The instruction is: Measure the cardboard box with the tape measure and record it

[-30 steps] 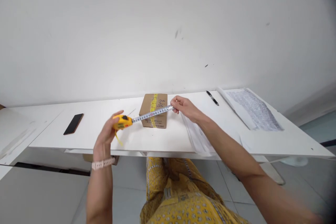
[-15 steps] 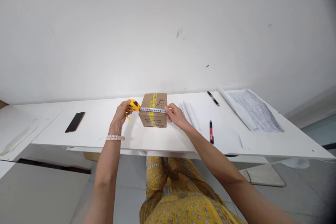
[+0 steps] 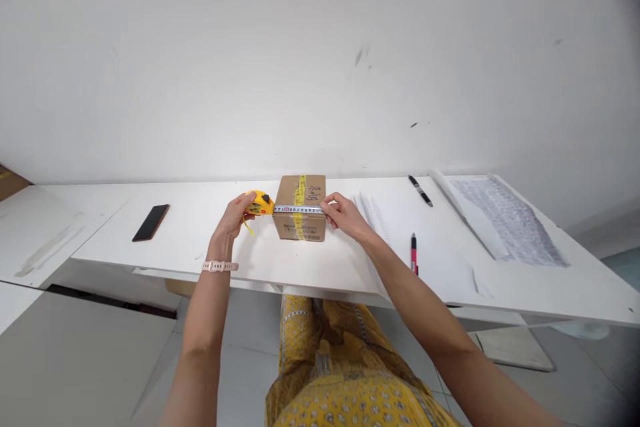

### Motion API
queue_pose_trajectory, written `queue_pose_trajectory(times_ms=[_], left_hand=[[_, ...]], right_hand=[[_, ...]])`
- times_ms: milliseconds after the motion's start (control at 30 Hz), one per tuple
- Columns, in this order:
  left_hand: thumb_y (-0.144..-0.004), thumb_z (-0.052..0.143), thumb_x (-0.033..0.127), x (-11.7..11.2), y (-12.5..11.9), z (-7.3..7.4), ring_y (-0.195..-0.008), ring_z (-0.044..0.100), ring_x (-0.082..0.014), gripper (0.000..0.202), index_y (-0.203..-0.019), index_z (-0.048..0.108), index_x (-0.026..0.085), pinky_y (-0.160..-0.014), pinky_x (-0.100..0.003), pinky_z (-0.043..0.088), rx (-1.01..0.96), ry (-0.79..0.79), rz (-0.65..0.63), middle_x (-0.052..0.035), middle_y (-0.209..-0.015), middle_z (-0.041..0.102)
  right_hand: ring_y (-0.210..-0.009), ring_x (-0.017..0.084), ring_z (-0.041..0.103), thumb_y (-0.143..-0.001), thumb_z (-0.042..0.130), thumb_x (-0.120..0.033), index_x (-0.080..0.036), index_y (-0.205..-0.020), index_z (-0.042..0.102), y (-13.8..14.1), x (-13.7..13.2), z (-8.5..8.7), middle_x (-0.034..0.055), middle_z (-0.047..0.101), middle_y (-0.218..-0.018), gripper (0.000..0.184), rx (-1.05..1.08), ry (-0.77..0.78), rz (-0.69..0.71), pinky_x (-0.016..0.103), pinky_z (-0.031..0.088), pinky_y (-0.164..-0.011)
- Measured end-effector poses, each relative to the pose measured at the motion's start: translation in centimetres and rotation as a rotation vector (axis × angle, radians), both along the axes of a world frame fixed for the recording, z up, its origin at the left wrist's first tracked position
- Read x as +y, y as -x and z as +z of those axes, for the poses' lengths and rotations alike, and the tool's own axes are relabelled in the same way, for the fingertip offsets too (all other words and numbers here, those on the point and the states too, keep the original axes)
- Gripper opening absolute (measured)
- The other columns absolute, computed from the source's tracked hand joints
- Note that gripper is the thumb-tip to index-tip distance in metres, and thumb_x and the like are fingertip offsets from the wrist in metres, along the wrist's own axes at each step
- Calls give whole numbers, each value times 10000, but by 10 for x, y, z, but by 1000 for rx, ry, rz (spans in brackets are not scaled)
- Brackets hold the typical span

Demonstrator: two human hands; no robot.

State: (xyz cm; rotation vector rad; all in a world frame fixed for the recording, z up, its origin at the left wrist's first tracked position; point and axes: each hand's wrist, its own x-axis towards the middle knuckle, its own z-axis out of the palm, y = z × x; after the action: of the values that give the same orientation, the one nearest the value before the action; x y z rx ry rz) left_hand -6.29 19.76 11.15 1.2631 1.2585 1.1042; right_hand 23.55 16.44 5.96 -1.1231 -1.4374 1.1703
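A small brown cardboard box [image 3: 314,229] with yellow tape and handwriting on top stands on the white desk [image 3: 265,260]. My left hand [image 3: 235,215] is closed round the yellow case of a tape measure [image 3: 259,203] at the box's left side. From the case the marked blade runs straight across the box along its near top edge. At the right end of that edge my right hand [image 3: 344,215] pinches the blade's end against the box corner. The very tip of the blade is hidden by my fingers.
A dark phone [image 3: 151,222] lies to the left. On the right are white sheets of paper [image 3: 440,273], a black pen [image 3: 421,191], a red and black pen [image 3: 414,252] and a densely written sheet [image 3: 507,217]. The wall [image 3: 300,67] rises right behind the desk.
The view has shifted slightly, so the desk items appear a little further right. Both hands keep their grip on the tape measure, and the blade still lies across the box.
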Motion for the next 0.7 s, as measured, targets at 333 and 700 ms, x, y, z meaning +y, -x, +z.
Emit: queue_pose_trajectory(times_ms=[333, 700], left_hand=[[-727, 764, 545, 6, 18, -4, -647, 568, -151, 404, -852, 703, 166, -578, -279, 398, 21, -41, -82, -56, -806, 679], [-734, 747, 501, 4, 10, 2, -690, 590, -175, 345, -845, 701, 177, -602, -296, 409, 61, -35, -87, -73, -835, 689]], right_hand=[[-481, 104, 483, -825, 650, -581, -222, -847, 532, 0, -1, 4, -63, 539, -553, 379, 30, 21, -10, 247, 398, -504], [-534, 152, 565, -924, 529, -543, -241, -844, 494, -1, -1, 6, -23, 605, -606, 315, -170, 9, -17, 303, 438, -574]])
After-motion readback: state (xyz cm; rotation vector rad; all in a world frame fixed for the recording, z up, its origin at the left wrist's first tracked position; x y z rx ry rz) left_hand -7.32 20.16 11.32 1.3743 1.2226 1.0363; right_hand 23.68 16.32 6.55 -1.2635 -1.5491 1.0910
